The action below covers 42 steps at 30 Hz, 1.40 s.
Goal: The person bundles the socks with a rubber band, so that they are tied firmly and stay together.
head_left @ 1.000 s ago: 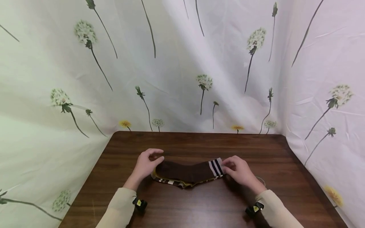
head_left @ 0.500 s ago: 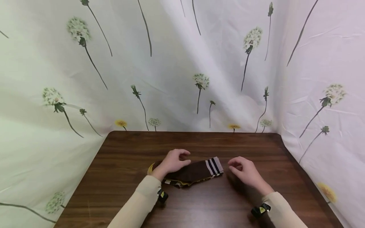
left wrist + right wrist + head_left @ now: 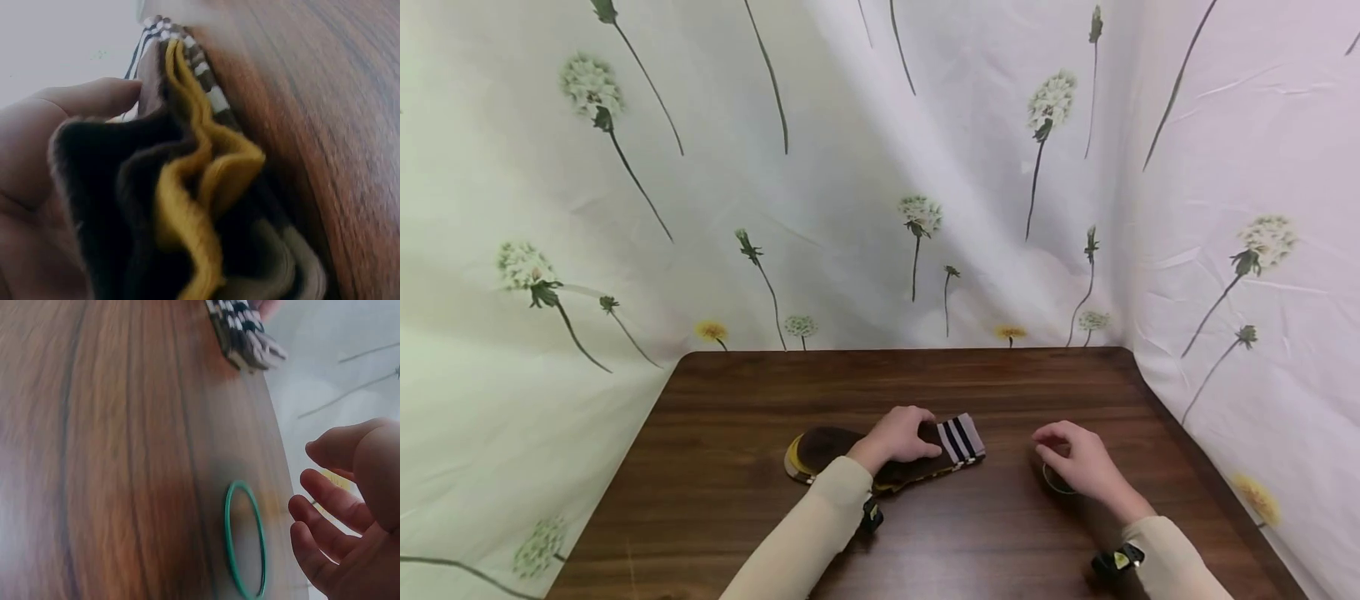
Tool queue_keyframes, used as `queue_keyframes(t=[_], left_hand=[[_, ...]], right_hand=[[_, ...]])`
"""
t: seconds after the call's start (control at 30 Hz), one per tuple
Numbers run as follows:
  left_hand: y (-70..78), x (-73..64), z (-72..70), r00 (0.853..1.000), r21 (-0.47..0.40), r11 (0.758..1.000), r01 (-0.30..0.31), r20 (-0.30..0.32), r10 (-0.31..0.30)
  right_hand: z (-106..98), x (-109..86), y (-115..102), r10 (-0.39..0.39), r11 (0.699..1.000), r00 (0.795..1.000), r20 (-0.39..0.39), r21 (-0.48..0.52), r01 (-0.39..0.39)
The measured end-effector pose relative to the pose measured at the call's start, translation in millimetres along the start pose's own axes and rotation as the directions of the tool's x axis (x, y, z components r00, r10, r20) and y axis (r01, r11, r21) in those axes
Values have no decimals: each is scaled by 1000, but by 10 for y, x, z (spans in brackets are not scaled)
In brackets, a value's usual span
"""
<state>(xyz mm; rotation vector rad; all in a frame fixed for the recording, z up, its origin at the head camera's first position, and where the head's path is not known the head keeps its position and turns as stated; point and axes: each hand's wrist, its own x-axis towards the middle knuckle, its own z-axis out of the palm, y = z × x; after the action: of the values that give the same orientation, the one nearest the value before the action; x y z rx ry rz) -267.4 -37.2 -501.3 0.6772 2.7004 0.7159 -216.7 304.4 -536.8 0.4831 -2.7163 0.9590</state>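
Observation:
A stack of socks [image 3: 829, 446] lies flat on the brown table, toe ends to the left. The top one is dark brown with a pale cuff [image 3: 961, 438] banded in black; yellow and checkered edges show beneath. My left hand [image 3: 898, 435] rests over the socks near the cuff, thumb and fingers apart. Layered brown, yellow and beige folds [image 3: 206, 169] fill the left wrist view, with the thumb alongside. My right hand [image 3: 1078, 462], fingers loosely bent and holding nothing, hovers at a thin green elastic band [image 3: 229, 537] to the right of the socks.
The wooden table [image 3: 737, 392] has rounded far corners. Pale cloth [image 3: 850, 208] printed with dandelions hangs behind it and along both sides. A small black device is strapped at each wrist.
My left hand has slid right along the socks from the toe end toward the cuff. The right hand has left the cuff and moved right to the green band.

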Motion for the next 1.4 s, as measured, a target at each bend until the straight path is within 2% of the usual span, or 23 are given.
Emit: queue_keyframes(t=[0.2, 0.33, 0.47, 0.57, 0.73, 1.0, 1.23, 1.4], left_hand=[[71, 43, 24, 1000, 71, 997, 25, 2, -25], [95, 72, 30, 999, 83, 996, 35, 6, -35], [94, 110, 33, 998, 33, 998, 52, 17, -53], [75, 139, 48, 997, -39, 997, 73, 29, -72], [61, 171, 70, 992, -163, 978, 127, 46, -121], [47, 187, 102, 986, -209, 964, 162, 62, -152], [-44, 173, 138, 994, -234, 967, 102, 49, -93], [-150, 161, 188, 999, -328, 944, 33, 14, -30]], right_hand=[[-76, -72, 117, -6, 1000, 1000, -31, -7, 6], [-103, -104, 168, 8, 1000, 1000, -15, -15, -8], [-103, -119, 216, 21, 999, 999, 24, -47, -20], [-95, -122, 240, 25, 998, 999, 46, -61, -22], [-81, -123, 270, 11, 997, 999, 44, -72, -8], [-45, -116, 297, -10, 992, 999, 33, -124, 14], [-27, -91, 280, -8, 988, 997, 73, -156, 19], [-8, -88, 301, -21, 982, 996, 92, -185, 38]])
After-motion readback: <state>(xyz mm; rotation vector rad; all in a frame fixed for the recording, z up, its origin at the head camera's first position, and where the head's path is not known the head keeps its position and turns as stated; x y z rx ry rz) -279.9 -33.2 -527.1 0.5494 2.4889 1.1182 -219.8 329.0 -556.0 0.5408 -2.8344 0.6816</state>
